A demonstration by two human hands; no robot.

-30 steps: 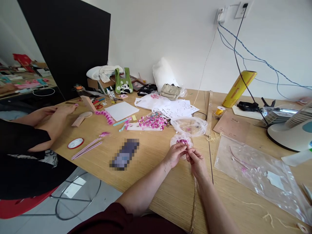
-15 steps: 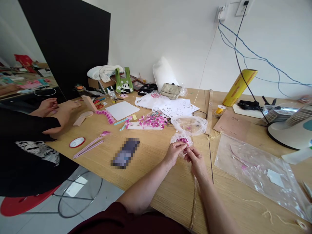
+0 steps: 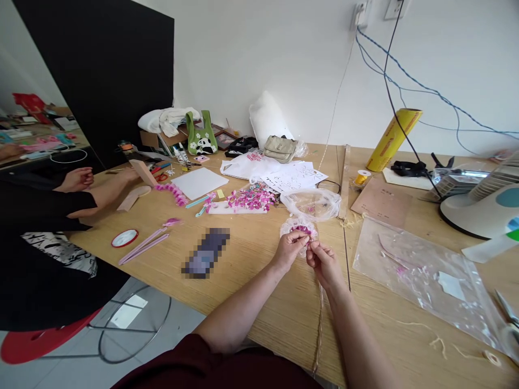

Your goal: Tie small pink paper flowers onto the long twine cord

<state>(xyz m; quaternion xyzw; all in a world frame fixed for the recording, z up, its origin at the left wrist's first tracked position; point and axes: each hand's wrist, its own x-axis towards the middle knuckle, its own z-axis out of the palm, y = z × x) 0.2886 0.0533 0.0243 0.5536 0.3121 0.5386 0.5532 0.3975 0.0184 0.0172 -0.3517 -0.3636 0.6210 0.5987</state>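
Both hands meet over a round, whitish translucent piece (image 3: 287, 229) with magenta bits (image 3: 302, 229) in its middle. The fingers of my left hand (image 3: 291, 249) are pinched together at its near edge. Just to the right, my right hand (image 3: 324, 263) also pinches, its fingertips close to the left ones. Whatever lies between the fingertips is too small to make out. A twisted pale cord (image 3: 319, 329) runs from below my right hand to the table's front edge. Beyond the hands lies a clear plastic bag (image 3: 311, 204).
Pink flower pieces (image 3: 253, 199) are heaped on a white strip. A blurred-out phone (image 3: 206, 254), pink strips (image 3: 141, 247) and a roll of tape (image 3: 124, 238) lie left. On the right are a clear sheet (image 3: 421, 275), scissors (image 3: 505, 307) and a fan (image 3: 478, 213). A co-worker's arm (image 3: 106, 189) reaches in.
The whole view has shifted slightly, so things appear a little further left, and more of the scissors shows. My hands keep their pinch, with the right fingertips slightly further from the left.
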